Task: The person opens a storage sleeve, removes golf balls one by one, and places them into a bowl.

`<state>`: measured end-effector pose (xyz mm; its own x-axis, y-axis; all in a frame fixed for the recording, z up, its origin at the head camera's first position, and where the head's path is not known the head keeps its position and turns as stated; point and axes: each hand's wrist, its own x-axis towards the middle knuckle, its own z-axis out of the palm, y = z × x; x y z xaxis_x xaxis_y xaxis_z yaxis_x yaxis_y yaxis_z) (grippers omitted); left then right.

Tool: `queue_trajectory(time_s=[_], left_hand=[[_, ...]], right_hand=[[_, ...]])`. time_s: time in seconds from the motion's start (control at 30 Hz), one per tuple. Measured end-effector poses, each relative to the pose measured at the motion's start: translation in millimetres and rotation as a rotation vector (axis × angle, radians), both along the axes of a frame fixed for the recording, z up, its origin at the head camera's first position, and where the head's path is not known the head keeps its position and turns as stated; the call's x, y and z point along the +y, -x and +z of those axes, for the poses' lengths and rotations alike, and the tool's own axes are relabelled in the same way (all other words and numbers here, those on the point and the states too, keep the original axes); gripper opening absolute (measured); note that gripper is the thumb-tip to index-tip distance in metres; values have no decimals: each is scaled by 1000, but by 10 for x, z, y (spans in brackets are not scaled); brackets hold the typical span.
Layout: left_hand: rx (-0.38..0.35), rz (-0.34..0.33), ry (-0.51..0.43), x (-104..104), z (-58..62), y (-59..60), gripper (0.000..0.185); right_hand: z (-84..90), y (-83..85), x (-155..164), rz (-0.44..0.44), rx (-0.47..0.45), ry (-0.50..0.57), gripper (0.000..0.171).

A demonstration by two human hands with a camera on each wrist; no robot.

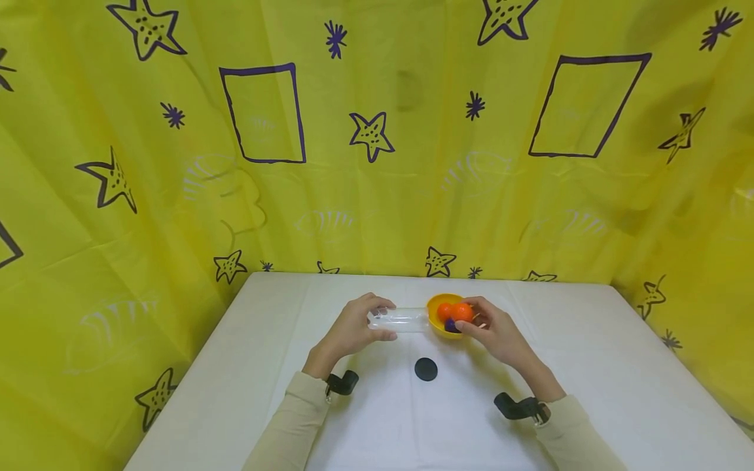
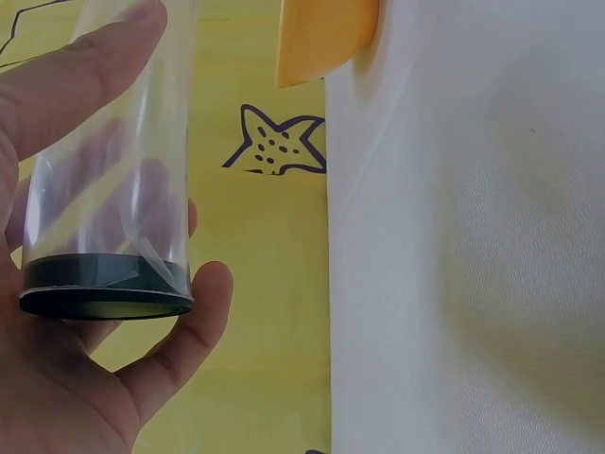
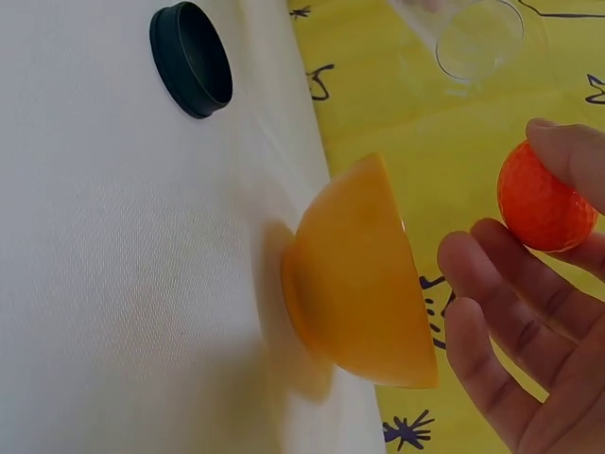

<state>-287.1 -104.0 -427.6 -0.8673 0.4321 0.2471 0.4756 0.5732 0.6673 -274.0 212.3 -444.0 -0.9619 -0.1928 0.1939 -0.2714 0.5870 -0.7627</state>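
Observation:
My left hand (image 1: pixel 353 325) grips a clear plastic tube (image 1: pixel 406 320) lying sideways in the air, its dark-capped base (image 2: pixel 106 288) toward the palm. The tube's open round rim (image 3: pixel 479 40) points at the yellow bowl (image 3: pixel 354 274). Over that bowl, my right hand (image 1: pixel 493 329) pinches an orange golf ball (image 3: pixel 544 200) between thumb and fingers, the other fingers spread loosely. Inside the bowl are another orange ball (image 1: pixel 444 311) and a small purple object (image 1: pixel 450 325), whose shape is partly hidden.
A round dark lid (image 1: pixel 426 369) lies on the white table (image 1: pixel 377 418), nearer to me than the bowl. Behind the table's far edge hangs a yellow curtain (image 1: pixel 412 196) with starfish drawings. Dark wrist mounts (image 1: pixel 517 407) stick out from both wrists.

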Motion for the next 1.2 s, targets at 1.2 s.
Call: queue_trajectory(time_s=[1.2], left_hand=[[-2, 33, -8, 19, -41, 4, 49]], right_hand=[[-69, 220, 154, -180, -2, -52, 53]])
